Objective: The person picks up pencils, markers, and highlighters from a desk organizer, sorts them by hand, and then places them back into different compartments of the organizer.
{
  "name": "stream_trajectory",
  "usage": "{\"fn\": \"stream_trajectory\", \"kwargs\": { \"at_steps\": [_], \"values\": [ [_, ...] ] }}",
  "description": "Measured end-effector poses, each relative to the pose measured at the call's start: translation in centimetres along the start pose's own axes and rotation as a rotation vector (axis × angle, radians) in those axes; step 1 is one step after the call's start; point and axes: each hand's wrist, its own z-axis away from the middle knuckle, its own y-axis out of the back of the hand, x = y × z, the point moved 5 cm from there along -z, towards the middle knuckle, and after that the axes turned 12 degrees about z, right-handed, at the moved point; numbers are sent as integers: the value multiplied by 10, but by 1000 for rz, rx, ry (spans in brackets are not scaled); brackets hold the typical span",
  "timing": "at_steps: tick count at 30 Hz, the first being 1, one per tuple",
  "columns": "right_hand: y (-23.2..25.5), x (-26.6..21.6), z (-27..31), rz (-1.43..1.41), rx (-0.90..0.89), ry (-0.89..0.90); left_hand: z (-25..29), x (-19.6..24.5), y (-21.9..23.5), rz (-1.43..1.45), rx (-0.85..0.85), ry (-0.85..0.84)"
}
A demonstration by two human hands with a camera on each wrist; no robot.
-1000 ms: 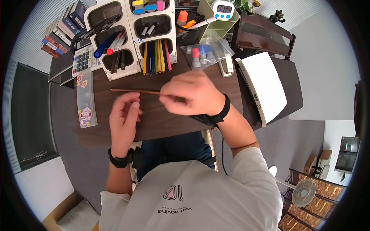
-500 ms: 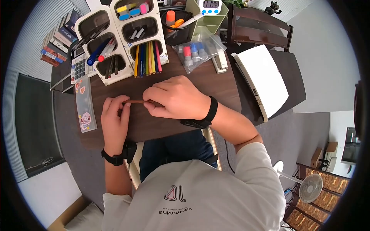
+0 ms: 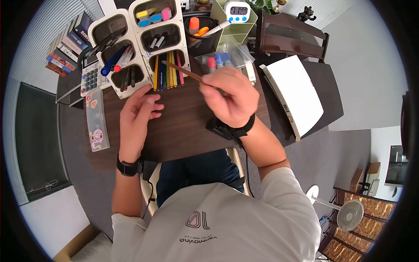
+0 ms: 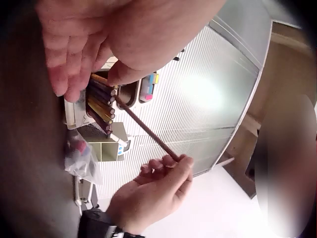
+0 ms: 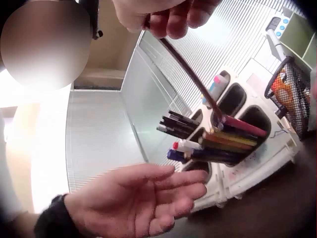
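A slim brown pencil (image 3: 183,70) is pinched near one end by my right hand (image 3: 233,97), which is raised above the desk's right half. Its far end points up and left, overlapping the colored pencils (image 3: 168,75) in the head view. In the left wrist view the pencil (image 4: 148,130) slants from the right hand's fingertips toward the organizer. My left hand (image 3: 136,118) hovers over the desk in front of the organizer, palm turned inward, fingers loosely extended with nothing in them. The right wrist view shows that open palm (image 5: 143,196) below the pencil.
A white organizer (image 3: 150,49) holds pens, markers and highlighters at the back. Beside it stand a black mesh pen cup (image 3: 214,41), a white timer (image 3: 238,12), a bag of capped bottles (image 3: 218,60) and a stapler (image 3: 250,72). A stickered clear case (image 3: 97,122) lies at left.
Half a second ago both hands held the pencil level, low over the desk. The left hand has let go, and the right has lifted the pencil up and rightward, tilting it.
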Motion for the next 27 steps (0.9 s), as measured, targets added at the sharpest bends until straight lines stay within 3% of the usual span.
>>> {"fn": "stream_trajectory", "kwargs": {
  "at_steps": [2,5,8,13,15,17,18,19,20,23,24,25,27],
  "values": [
    [-20,0,-5,188,-117,73,-9,-9,-5,203,-69,146],
    [-53,6,8,268,-329,-5,-16,-21,-2,294,-92,199],
    [-66,3,13,168,-376,-17,-18,-28,3,337,-132,127],
    [-51,9,7,221,-363,-36,-18,-23,0,334,-143,164],
    [-41,22,11,197,-286,-196,-24,-17,-3,334,-151,209],
    [-34,25,7,220,-254,-205,-30,-15,-13,497,-217,480],
    [-30,30,8,193,-242,-342,-36,-10,-17,494,-220,483],
    [-28,36,10,164,-229,-479,-38,-8,-26,623,-223,621],
    [-28,39,12,152,-173,-444,-39,-9,-34,751,-225,757],
    [-28,41,14,109,-125,-485,-52,-21,-54,934,-359,736],
    [-29,42,15,112,-121,-481,-53,-21,-61,962,-260,703],
    [-29,45,17,96,-114,-499,-56,-24,-62,960,-265,702],
    [-31,47,20,79,-104,-518,-58,-23,-74,1225,-396,789]
  ]
}}
